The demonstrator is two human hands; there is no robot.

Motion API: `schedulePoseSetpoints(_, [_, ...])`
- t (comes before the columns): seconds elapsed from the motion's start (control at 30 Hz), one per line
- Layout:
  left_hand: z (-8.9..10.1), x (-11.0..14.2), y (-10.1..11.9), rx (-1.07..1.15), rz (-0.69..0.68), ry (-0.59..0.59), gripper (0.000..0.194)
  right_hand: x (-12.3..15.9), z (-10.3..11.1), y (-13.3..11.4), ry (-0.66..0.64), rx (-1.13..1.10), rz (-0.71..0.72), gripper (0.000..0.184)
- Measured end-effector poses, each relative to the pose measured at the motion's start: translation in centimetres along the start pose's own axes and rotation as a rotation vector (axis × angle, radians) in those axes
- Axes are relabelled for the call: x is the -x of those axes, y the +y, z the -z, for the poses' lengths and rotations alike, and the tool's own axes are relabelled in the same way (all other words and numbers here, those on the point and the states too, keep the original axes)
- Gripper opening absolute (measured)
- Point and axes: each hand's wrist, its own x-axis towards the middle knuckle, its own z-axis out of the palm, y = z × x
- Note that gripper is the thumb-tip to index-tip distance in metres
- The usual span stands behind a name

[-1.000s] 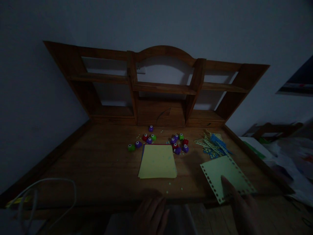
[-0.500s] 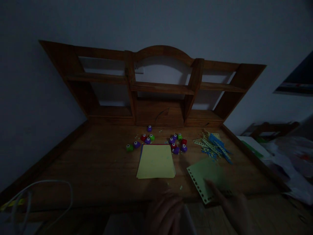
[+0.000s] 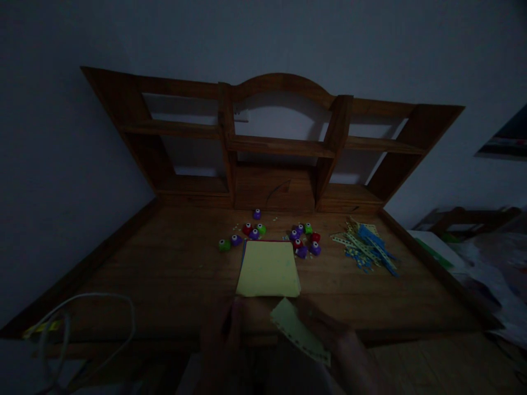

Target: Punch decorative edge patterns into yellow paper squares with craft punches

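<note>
My right hand (image 3: 333, 332) is closed on a pale yellow sheet of paper (image 3: 298, 332), which is tilted and curved at the table's front edge. A row of punched holes runs along the sheet's lower edge. My left hand (image 3: 222, 334) is dark and slightly blurred just below the paper stack, its thumb apart from the fingers and nothing visible between them. Between and beyond both hands lies the stack of paper (image 3: 269, 269), yellow on top, with red and blue edges showing underneath.
Several small craft punches (image 3: 315, 248) in purple, red and green sit behind the stack, among paper bits. Yellow and blue punched strips (image 3: 370, 247) are heaped at the right. A wooden shelf unit (image 3: 275, 144) stands at the back. A white cable (image 3: 132, 312) loops at the left front.
The punched sheet has been lifted from the table at the right and moved left in my right hand. My left hand has moved left and forward. The view has shifted slightly.
</note>
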Motion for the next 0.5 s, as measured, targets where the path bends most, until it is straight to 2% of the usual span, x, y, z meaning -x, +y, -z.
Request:
schedulePoseSetpoints(0.07, [0.0,0.1,0.0,-0.001,0.016,-0.008,0.035,0.7,1.7,2.2,-0.033,0.069,-0.018,0.067])
schedulePoseSetpoints(0.2, [0.1,0.0,0.4,0.025,0.057,-0.085,0.036,2.4,5.7,6.8,0.229,0.244,-0.259,0.055])
schedulePoseSetpoints(0.27, [0.1,0.0,0.5,0.038,0.067,-0.081,0.036,2.8,7.4,7.7,0.344,0.241,-0.333,0.050])
schedulePoseSetpoints(0.3, [0.0,0.0,0.6,0.046,0.067,-0.065,0.036,2.8,8.1,7.5,0.355,0.199,-0.335,0.048])
schedulePoseSetpoints(0.37, [-0.1,0.1,0.6,0.063,0.050,-0.042,0.035,2.7,8.6,6.2,0.289,0.050,-0.284,0.045])
schedulePoseSetpoints(0.47, [-0.1,0.2,0.5,0.054,0.018,-0.026,0.033,1.9,7.6,2.9,0.072,-0.207,-0.149,0.044])
schedulePoseSetpoints(0.5, [-0.1,0.2,0.6,0.042,0.008,-0.031,0.032,1.5,7.0,1.9,0.047,-0.260,-0.116,0.044])
